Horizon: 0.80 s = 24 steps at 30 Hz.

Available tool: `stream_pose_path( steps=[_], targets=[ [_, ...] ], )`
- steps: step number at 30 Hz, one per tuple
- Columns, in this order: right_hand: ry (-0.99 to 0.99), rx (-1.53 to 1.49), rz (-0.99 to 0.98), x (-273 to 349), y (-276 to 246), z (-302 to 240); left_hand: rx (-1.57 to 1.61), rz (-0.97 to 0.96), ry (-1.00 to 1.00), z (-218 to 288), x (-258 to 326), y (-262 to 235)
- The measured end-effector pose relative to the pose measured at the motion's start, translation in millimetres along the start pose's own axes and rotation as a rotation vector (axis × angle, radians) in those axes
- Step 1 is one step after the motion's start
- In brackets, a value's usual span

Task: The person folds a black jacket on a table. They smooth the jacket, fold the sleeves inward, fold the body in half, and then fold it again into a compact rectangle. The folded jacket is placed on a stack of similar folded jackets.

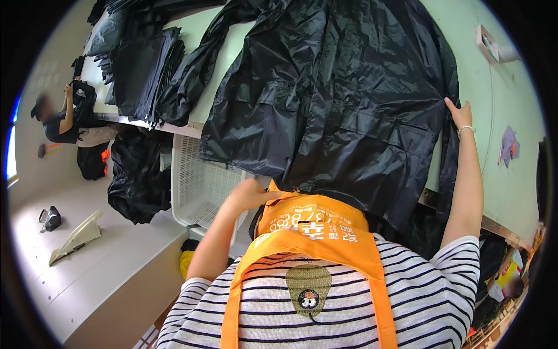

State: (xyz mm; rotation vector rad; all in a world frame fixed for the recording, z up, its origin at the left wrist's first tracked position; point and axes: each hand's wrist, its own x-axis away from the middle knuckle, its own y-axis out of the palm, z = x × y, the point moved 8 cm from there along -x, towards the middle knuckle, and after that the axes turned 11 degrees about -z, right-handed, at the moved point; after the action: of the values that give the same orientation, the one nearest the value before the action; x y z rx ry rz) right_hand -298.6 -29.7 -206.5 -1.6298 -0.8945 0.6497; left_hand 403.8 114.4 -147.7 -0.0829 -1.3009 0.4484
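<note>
Head view, one frame.

Item: black raincoat-like garment [343,99], glossy, spread across the pale green bench [500,87], filling the upper centre of the frame; its lower hem hangs over the near bench edge toward you.

Your right hand [461,114], right of centre: fingers flat and open against the garment's right edge, pressing rather than clamping; bracelet at the wrist.

Your left hand [250,193], lower centre-left: its grip looks closed on the garment's lower hem, though the fingers are partly hidden, so this is uncertain.

Also present: white perforated plastic crate [200,186] below the bench edge, just beside your left hand; stack of folded dark garments [145,70], upper left; heap of black fabric [136,180] left of the crate; your orange apron [314,232] over a striped shirt, bottom centre; another person [64,116] at far left.
</note>
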Motion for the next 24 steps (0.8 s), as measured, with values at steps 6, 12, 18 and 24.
stream_pose_path(
  steps=[6,12,18,24],
  targets=[
    [-0.462,-0.931,-0.460,164,-63,-233,0.599,0.208,0.702,139,20,-96],
    [-0.858,-1.080,-1.103,334,-97,-315,0.721,0.309,0.785,263,21,-122],
    [-0.114,-1.174,-0.520,196,-78,-108,0.241,-0.321,1.081,319,153,-28],
    [0.314,-0.910,-0.466,327,-62,111,-0.032,-1.355,1.662,343,281,102]
  ],
)
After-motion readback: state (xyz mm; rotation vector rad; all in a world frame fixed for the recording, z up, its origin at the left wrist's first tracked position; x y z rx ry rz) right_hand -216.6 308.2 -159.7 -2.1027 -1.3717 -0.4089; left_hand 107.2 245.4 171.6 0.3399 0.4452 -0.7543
